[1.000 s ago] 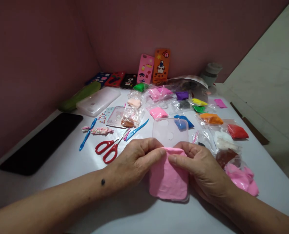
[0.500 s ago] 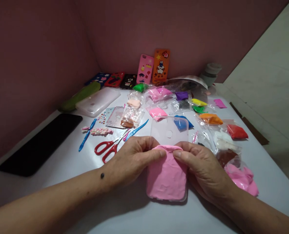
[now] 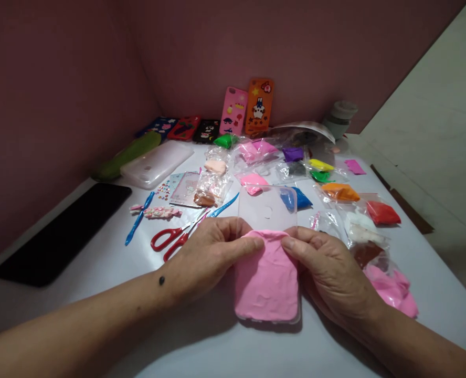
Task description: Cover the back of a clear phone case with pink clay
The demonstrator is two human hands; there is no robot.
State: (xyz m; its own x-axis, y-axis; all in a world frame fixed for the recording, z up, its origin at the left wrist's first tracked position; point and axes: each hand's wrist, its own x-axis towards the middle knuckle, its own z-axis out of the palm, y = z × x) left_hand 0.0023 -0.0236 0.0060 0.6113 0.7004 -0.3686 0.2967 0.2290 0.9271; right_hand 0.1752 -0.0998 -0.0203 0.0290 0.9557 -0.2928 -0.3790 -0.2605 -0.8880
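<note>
A clear phone case (image 3: 267, 207) is held upright-on in front of me, its lower part covered by a layer of pink clay (image 3: 267, 286). The clay's upper edge is thick and folded, with creases below it. My left hand (image 3: 221, 249) grips the case's left side, thumb pressed on the clay near that edge. From the right, my right hand (image 3: 323, 262) grips the opposite side, its thumb also on the clay. The fingers behind the case are partly hidden. Red-handled scissors (image 3: 170, 239) lie beside my left hand, with a blue modelling tool (image 3: 225, 205) just beyond.
Bagged clay in several colours, including blue (image 3: 302, 198), orange (image 3: 340, 191) and red (image 3: 383, 212), lies at the right. A black phone-shaped slab (image 3: 63, 233) and another clear case (image 3: 158, 164) are at left. Decorated cases (image 3: 260, 107) lean against the back wall.
The case has shifted slightly left and tilted a little. My right thumb has moved slightly, and the clay's top edge looks somewhat more drawn upward. Both hands keep their grip.
</note>
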